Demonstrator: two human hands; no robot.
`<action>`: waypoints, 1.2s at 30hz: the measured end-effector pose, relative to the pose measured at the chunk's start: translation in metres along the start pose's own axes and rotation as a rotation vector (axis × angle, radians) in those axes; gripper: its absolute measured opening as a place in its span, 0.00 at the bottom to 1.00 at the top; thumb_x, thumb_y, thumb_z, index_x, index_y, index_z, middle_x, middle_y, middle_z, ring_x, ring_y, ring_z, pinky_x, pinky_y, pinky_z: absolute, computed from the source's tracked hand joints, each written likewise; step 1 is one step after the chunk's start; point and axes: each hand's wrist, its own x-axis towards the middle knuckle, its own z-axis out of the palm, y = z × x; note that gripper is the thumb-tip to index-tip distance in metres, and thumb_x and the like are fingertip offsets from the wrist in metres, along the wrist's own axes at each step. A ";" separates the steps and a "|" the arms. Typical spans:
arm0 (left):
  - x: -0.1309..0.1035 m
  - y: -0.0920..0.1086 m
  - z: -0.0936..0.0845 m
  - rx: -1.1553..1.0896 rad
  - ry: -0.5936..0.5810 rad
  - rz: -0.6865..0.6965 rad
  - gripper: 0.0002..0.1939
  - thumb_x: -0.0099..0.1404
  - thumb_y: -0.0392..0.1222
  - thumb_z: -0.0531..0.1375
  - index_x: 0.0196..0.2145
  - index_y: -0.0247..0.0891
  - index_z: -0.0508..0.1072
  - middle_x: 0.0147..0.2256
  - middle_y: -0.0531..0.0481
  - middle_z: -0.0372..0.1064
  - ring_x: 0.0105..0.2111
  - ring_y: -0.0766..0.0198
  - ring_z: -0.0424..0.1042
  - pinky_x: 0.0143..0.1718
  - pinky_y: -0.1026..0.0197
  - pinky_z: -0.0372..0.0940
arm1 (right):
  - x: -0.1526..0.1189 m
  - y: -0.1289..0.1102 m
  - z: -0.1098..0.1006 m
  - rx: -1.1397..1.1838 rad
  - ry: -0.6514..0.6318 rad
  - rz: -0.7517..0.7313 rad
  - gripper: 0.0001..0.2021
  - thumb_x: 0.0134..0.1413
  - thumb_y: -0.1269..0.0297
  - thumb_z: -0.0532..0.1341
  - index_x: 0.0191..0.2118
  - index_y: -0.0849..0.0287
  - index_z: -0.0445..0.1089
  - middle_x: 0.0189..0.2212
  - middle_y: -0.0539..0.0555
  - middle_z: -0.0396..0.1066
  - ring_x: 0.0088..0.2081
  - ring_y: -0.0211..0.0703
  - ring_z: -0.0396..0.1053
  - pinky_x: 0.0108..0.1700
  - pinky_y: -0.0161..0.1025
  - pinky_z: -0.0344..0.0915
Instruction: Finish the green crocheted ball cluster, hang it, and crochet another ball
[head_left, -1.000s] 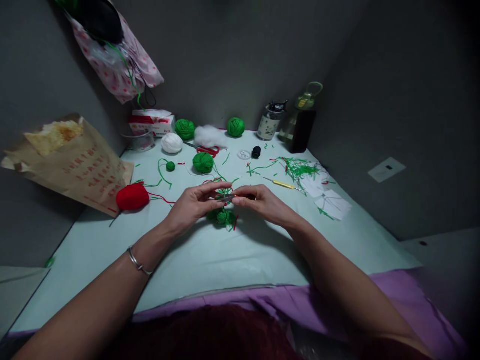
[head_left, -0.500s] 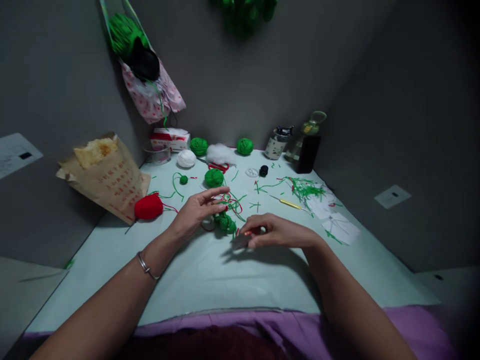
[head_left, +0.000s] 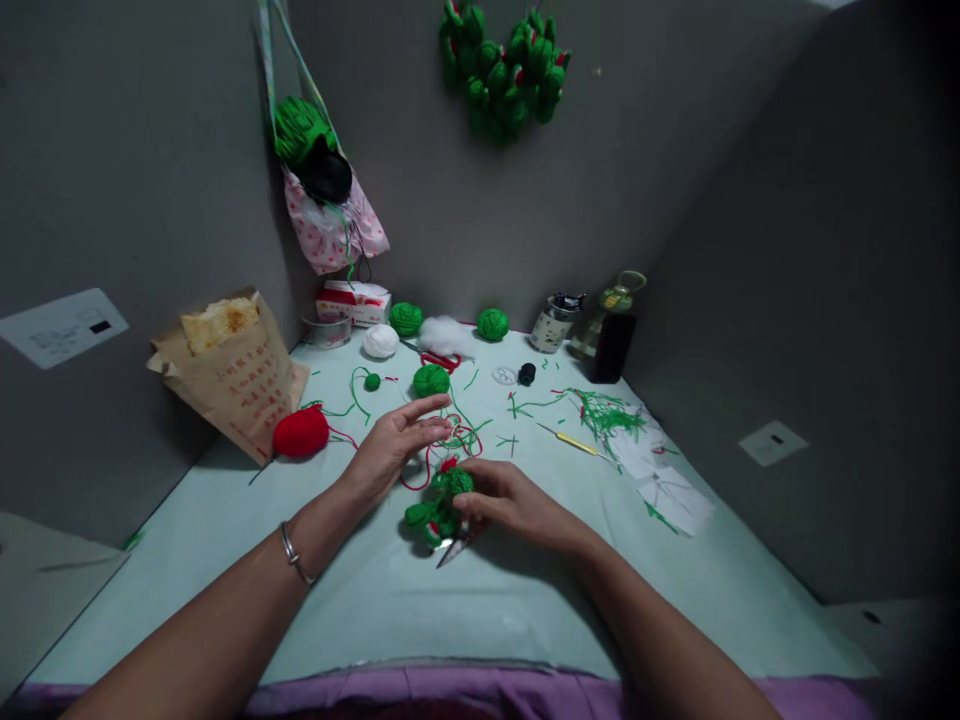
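At the middle of the table, my right hand (head_left: 514, 503) has its thumb and fingers closed on a green crocheted piece (head_left: 452, 487) with red and white bits. Below that hand, the blades of small scissors (head_left: 452, 552) point toward the front left; their handles are hidden. My left hand (head_left: 397, 445) hovers just left of the piece, fingers apart, holding nothing I can see. Tangled red and green yarn (head_left: 465, 437) lies past its fingertips. A green yarn ball (head_left: 431, 381) rests behind the hands.
Left stand a red yarn ball (head_left: 301, 433) and a paper bag (head_left: 238, 385) with food. A yellow-handled crochet hook (head_left: 576, 443), green yarn scraps (head_left: 611, 412) and white paper (head_left: 677, 500) lie right. Behind are a jar (head_left: 553, 325), a dark phone-like object (head_left: 613, 347) and red-handled scissors (head_left: 441, 361).
My right hand has taken hold of the green piece, now nearer the table's front. The small scissors have moved left and lower. The camera view has tilted up.
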 end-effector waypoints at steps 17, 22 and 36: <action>0.025 0.023 -0.068 0.893 0.205 0.220 0.24 0.58 0.48 0.65 0.52 0.42 0.78 0.27 0.53 0.71 0.29 0.58 0.69 0.35 0.58 0.62 | -0.006 0.009 -0.040 -1.252 0.281 0.276 0.14 0.60 0.81 0.51 0.37 0.66 0.74 0.39 0.66 0.73 0.42 0.52 0.71 0.41 0.41 0.59; 0.043 0.076 -0.098 1.147 0.268 0.217 0.15 0.56 0.47 0.68 0.40 0.40 0.81 0.43 0.44 0.76 0.47 0.48 0.71 0.48 0.54 0.62 | -0.005 0.008 -0.035 -1.301 0.279 0.303 0.14 0.60 0.82 0.51 0.40 0.65 0.73 0.40 0.67 0.72 0.43 0.52 0.70 0.41 0.41 0.58; 0.083 0.066 -0.104 1.083 0.139 -0.056 0.10 0.67 0.44 0.63 0.40 0.34 0.75 0.40 0.47 0.74 0.39 0.58 0.74 0.41 0.53 0.71 | -0.002 0.004 -0.043 -0.696 0.510 0.073 0.05 0.61 0.68 0.53 0.35 0.58 0.65 0.28 0.49 0.67 0.30 0.38 0.63 0.34 0.34 0.60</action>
